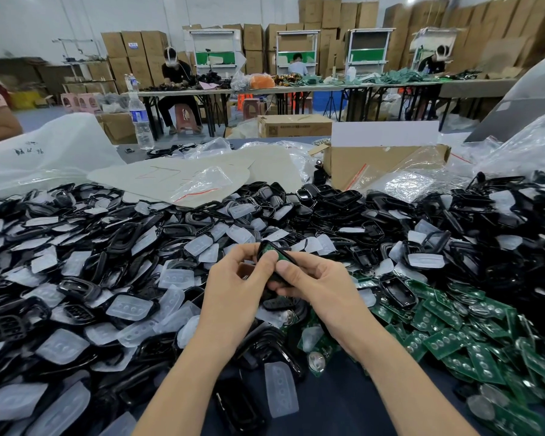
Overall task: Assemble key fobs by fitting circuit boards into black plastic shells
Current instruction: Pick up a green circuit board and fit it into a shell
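Observation:
Both hands meet over the middle of the heap. My left hand and my right hand together grip one black key fob shell, held tilted. A green circuit board sits in the shell's upper end, partly hidden by my thumbs. A large heap of black shells and translucent button pads covers the table. Loose green circuit boards lie in a pile at the right.
An open cardboard box and clear plastic bags lie behind the heap. A water bottle stands at the far left edge. Other people sit at a long table farther back, before stacked cartons.

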Motion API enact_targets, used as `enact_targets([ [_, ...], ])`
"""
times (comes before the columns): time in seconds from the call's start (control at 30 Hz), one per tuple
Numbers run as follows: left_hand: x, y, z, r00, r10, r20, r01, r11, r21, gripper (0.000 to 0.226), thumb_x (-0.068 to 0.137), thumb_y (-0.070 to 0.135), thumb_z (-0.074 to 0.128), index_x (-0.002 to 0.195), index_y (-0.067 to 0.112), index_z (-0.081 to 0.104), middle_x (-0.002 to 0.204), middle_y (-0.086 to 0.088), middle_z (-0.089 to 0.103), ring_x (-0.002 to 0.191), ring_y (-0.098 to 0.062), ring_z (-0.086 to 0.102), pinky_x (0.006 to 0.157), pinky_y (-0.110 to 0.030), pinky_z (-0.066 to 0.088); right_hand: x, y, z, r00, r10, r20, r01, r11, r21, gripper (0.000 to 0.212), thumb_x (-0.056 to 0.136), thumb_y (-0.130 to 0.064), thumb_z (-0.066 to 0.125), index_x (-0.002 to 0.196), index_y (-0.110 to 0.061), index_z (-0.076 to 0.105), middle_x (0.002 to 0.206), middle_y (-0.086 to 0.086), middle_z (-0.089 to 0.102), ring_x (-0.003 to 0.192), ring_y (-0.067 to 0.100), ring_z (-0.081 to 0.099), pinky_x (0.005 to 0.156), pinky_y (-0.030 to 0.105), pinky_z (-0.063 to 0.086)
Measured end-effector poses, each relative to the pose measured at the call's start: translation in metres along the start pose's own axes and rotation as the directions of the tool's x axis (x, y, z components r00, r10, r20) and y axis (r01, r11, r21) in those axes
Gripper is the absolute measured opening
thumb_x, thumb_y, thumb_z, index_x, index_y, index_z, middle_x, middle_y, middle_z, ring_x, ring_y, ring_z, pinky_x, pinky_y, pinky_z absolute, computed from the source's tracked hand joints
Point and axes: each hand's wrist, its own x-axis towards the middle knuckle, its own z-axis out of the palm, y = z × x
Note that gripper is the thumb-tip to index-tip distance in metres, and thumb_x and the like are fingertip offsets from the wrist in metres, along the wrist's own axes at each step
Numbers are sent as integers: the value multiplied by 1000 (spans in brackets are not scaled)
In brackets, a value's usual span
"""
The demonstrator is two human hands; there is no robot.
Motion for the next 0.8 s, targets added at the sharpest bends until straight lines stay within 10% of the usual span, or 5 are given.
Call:
enact_targets([
  [0.8,-12,3,-18,1000,-14,19,12,996,85,12,96,19,66,90,27,72,82,3,75,77,-20,71,73,-29,58,-5,3,15,1000,-1,21,3,998,-64,22,95,-20,67,94,-36,82,90,3,79,77,12,73,72,21,59],
])
